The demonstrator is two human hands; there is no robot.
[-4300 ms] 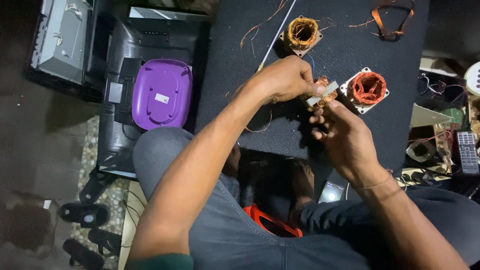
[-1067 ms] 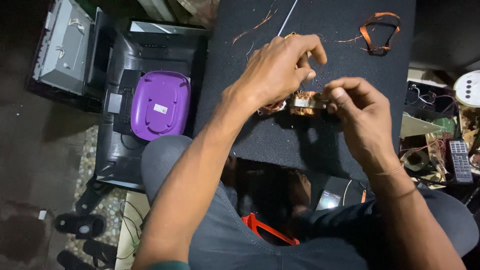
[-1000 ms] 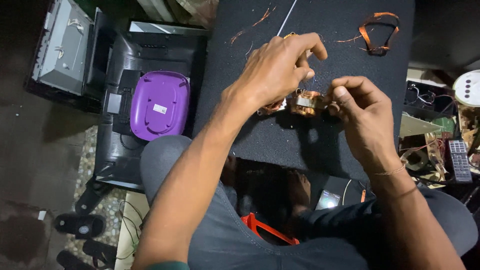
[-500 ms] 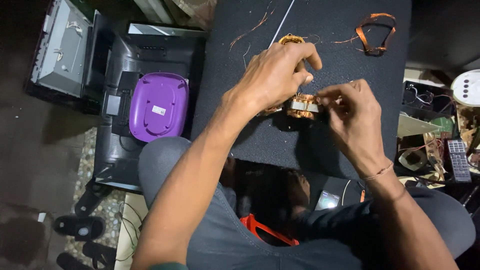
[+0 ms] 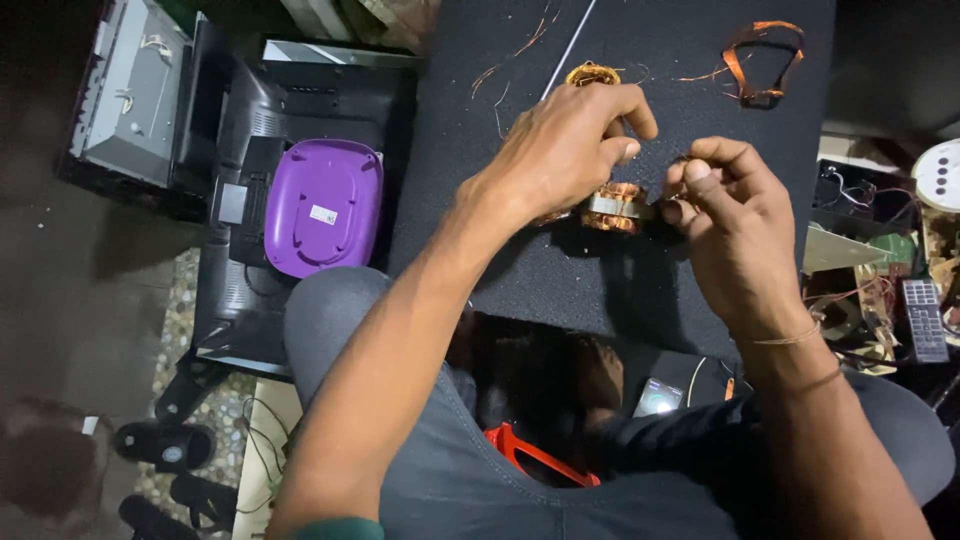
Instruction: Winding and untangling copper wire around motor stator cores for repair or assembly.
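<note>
The left hand [image 5: 565, 150] grips the copper-wound motor coil [image 5: 612, 207] from above, fingers curled on it, over the black mat [image 5: 650, 60]. The right hand [image 5: 735, 215] pinches the coil's right end (fingertips pressed together). A second copper coil [image 5: 592, 75] lies just beyond.

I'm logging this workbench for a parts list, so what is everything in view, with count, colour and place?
copper-wound coil: one, copper and grey, on the black mat between both hands
second coil: one, copper, behind the left hand
wire loop: one, copper-orange, far right of the mat
black mat: one, black, under the work
purple lid: one, purple, on the dark casing at left
dark casing: one, black, left of the mat
remote: one, dark, right edge
sandals: apparently two, black, floor at lower left
red item: one, red, by the lap
left hand: one, fingers on the coil
right hand: one, fingers pinching at the coil's end
</note>
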